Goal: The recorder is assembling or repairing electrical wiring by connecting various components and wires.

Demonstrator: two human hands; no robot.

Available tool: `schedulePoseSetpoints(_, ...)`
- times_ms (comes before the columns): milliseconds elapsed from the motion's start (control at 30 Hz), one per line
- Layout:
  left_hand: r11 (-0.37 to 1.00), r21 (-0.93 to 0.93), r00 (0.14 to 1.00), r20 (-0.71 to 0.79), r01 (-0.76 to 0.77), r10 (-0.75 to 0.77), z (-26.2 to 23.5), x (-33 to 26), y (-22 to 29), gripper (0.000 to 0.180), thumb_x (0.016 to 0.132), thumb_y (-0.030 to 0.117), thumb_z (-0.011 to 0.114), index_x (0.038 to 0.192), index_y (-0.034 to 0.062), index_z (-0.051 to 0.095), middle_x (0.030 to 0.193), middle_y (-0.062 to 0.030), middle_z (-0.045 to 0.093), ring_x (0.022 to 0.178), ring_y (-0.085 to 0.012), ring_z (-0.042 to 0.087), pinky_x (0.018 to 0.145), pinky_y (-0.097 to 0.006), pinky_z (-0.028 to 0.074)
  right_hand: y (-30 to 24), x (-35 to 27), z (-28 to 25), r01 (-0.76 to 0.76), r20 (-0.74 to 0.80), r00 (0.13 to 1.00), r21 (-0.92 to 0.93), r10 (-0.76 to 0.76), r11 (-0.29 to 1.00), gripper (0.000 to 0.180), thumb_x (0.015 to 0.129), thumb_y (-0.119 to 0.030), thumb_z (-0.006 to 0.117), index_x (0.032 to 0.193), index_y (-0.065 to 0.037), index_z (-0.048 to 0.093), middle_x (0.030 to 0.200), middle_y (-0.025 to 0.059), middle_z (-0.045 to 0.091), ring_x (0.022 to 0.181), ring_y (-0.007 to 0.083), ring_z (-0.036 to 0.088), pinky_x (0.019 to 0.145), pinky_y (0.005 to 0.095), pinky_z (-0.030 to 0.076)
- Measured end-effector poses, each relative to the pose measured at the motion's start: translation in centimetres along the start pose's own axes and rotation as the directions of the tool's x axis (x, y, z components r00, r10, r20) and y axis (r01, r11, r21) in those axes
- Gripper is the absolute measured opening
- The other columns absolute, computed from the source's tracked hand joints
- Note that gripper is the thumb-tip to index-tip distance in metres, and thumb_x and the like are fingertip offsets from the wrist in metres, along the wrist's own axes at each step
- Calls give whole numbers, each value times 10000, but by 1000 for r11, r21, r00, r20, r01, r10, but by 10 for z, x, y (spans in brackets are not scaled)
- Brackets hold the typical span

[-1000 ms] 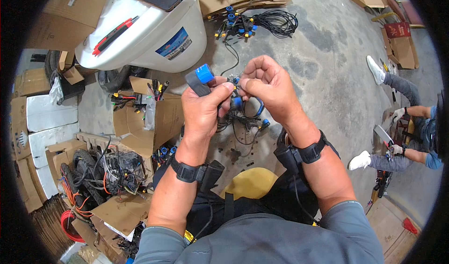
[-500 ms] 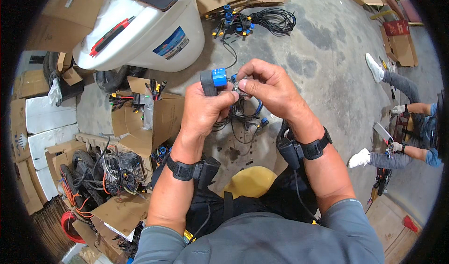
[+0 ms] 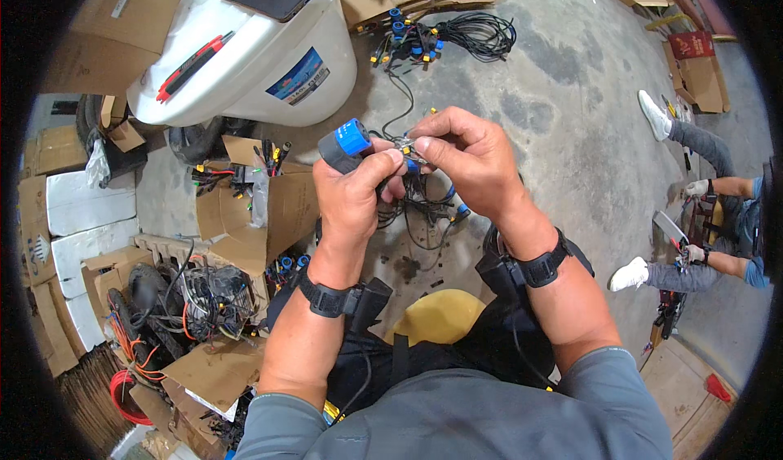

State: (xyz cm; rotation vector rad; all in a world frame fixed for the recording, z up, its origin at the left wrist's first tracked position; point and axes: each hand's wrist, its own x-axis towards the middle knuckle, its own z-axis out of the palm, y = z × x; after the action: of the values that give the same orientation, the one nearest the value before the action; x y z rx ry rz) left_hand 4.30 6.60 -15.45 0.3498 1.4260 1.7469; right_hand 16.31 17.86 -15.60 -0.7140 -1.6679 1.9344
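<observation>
Blue-capped round connector (image 3: 345,143) on a thin black cable harness (image 3: 412,203), held up in front of the chest over the concrete floor (image 3: 563,158). Left hand (image 3: 356,195) is closed around the connector's dark body, cap poking out past the thumb. Right hand (image 3: 466,162) pinches the small wire ends (image 3: 405,143) just beside it, fingertips pressed together. Connector looks light, hard plastic, easy to grip on the ribbed barrel; the wires look thin and floppy, likely to tangle or kink, best taken close to the plug, not mid-strand. Rest of the harness dangles between the forearms. Further out: a white tub (image 3: 245,60), open cardboard box (image 3: 253,207) of parts, more blue connectors (image 3: 408,40) on the floor, another person's legs (image 3: 693,207) at right.
</observation>
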Motion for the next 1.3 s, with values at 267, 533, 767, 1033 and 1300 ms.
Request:
schedulePoseSetpoints(267,998,40,999,28,-44,43,-4,3,0,130,778,58,678,842,-29,605,643,-79,605,484,-145,564,423,-248,415,0,2,1,-117,37,993,119,113,986,136,866,-107,625,933,10,644,781,46,655,671,82,582,594,237,475)
schedulePoseSetpoints(533,998,50,993,113,24,-30,-5,1,10,139,789,49,709,901,-21,663,707,-61,653,541,-93,585,493,-207,453,-4,4,-2,-113,31,993,65,111,991,135,861,-113,625,921,7,635,733,10,612,625,65,542,556,224,447)
schedulePoseSetpoints(767,979,201,996,85,-22,5,-2,1,10,122,787,48,703,861,-16,630,695,-61,631,566,-131,601,502,-247,475,-9,3,1,-58,50,997,-56,61,997,114,864,-98,612,903,8,627,735,-10,606,641,28,520,555,208,431)
schedulePoseSetpoints(1033,994,104,995,92,-41,32,-1,3,9,102,789,49,691,820,-19,622,704,-78,634,585,-146,614,526,-266,497,-6,2,2,-67,36,997,0,67,998,103,862,-89,605,900,4,625,723,-16,596,623,32,511,540,214,423)
schedulePoseSetpoints(1300,995,-98,999,36,-29,33,3,1,2,62,786,11,629,832,-27,611,747,-112,651,610,-196,650,556,-294,536,-3,5,2,-107,57,993,102,101,989,108,864,-98,603,915,-5,625,705,3,592,582,63,526,522,227,440)
